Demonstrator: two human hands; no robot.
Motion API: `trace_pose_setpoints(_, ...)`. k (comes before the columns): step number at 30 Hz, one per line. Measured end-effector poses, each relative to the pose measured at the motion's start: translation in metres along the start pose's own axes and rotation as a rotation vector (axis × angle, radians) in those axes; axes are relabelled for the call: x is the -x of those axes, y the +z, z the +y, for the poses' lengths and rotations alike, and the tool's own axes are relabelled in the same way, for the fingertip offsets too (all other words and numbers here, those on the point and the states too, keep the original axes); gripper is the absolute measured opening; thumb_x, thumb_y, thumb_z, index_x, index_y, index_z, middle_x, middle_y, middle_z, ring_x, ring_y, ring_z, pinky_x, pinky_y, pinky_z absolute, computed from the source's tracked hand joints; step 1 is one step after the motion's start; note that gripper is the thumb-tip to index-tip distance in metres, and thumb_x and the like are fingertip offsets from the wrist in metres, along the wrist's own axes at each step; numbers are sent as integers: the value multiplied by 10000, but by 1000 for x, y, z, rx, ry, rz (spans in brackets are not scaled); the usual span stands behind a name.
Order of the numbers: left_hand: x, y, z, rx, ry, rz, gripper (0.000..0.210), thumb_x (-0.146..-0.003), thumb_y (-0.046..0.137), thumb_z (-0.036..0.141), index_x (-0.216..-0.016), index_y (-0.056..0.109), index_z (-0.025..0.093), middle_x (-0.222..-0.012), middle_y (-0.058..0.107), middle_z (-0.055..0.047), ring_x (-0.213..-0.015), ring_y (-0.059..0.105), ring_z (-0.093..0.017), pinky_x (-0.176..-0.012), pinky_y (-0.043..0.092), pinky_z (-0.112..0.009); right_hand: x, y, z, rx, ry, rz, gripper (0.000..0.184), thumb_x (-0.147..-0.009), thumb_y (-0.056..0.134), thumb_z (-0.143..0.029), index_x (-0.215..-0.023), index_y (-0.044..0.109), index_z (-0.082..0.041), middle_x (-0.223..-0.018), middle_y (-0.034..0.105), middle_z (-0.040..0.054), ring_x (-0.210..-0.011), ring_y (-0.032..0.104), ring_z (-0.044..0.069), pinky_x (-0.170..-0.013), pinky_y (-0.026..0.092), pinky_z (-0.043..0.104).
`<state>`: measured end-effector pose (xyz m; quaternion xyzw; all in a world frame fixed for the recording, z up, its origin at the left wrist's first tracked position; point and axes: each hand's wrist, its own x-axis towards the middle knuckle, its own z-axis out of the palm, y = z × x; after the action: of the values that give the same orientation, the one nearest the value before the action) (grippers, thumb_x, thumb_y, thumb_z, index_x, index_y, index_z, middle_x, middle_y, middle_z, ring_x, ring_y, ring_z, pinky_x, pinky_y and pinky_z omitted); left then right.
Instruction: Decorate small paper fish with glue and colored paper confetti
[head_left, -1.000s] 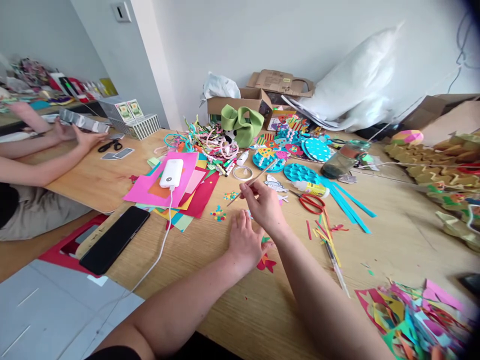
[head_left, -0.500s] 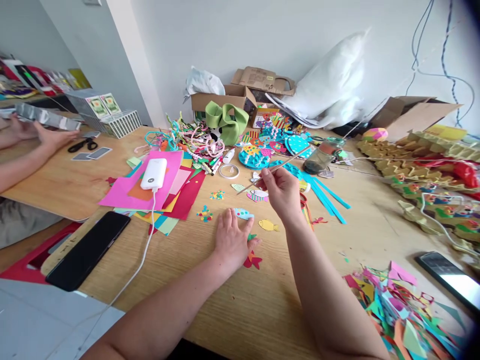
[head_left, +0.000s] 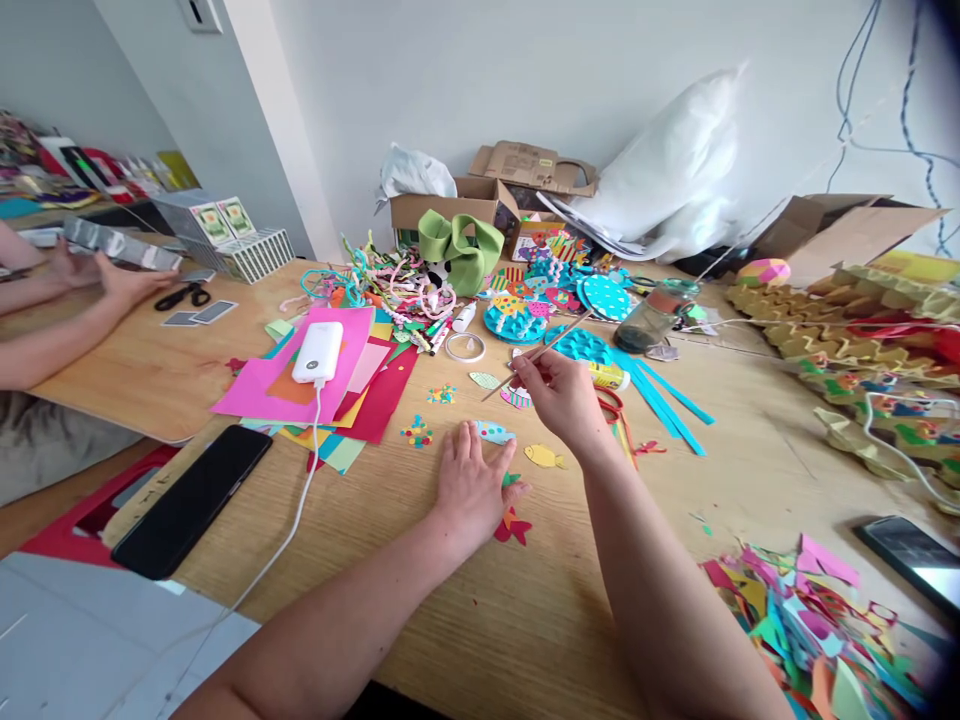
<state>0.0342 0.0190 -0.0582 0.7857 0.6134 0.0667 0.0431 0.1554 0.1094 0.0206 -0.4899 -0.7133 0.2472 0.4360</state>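
My left hand (head_left: 474, 482) lies flat on the table, fingers apart, its fingertips at a light-blue paper fish (head_left: 495, 432) with coloured dots. Red and green paper pieces (head_left: 513, 526) show partly from under its thumb side. In my right hand (head_left: 559, 398) a thin wooden stick (head_left: 534, 357) is pinched, slanting down to the left with its lower tip above the table. A yellow paper fish (head_left: 544, 457) lies between my hands. Beyond the stick's tip are a pale-green paper fish (head_left: 484, 380) and a striped one, partly hidden. Small piles of coloured paper dots (head_left: 416, 431) lie left of the blue fish.
Coloured paper sheets (head_left: 390, 400) and a white power bank (head_left: 318, 352) are at left, beside a black phone (head_left: 191, 500). Paper scraps (head_left: 806, 620) lie at front right. A glass jar (head_left: 658, 315) stands behind. Another person's hands (head_left: 124, 275) hold a grey object at far left.
The view has shifted slightly, moving everything a little right in the picture. My left hand stays on the table; the stick remains in my right hand, its tip slightly lower.
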Motion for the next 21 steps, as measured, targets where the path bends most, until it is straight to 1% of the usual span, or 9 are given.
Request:
trace_pose_setpoints(4,0,2,0,-18,4,9,574,-921,475,586,-1405,509,279,-1474,445,-172,-1387,319,-391,-1103,262,-546,1,4,0,-29,22,-9,298,-894,547,-435,-784,647,-177,-745,739,72,-667,673,188,-595,480,285)
trace_pose_setpoints(9,0,4,-1,-34,2,25,600,-928,443,598,-1372,527,202,-1456,455,-198,-1380,327,-387,-1101,274,-538,1,9,2,-76,29,-29,344,-893,546,-503,-812,636,-181,-738,737,72,-678,683,197,-611,492,296)
trace_pose_setpoints(15,0,-1,1,-29,-3,8,634,-924,437,612,-1366,521,165,-1451,452,-223,-1387,326,-392,-1105,282,-533,1,10,4,-73,24,-35,335,-898,546,-492,-806,638,-183,-749,735,72,-674,674,194,-619,490,300)
trace_pose_setpoints(18,0,-4,2,-15,-15,-9,655,-924,401,639,-1342,544,155,-1459,435,-241,-1389,330,-400,-1102,289,-534,1,10,4,-56,21,-34,330,-892,552,-485,-814,646,-179,-744,734,71,-661,664,193,-611,482,301)
trace_pose_setpoints(21,0,-5,2,-15,-10,-12,649,-925,393,644,-1323,559,159,-1458,442,-232,-1390,332,-399,-1100,294,-543,2,11,2,-79,24,-32,341,-888,555,-495,-803,647,-178,-747,734,76,-658,664,192,-605,484,301)
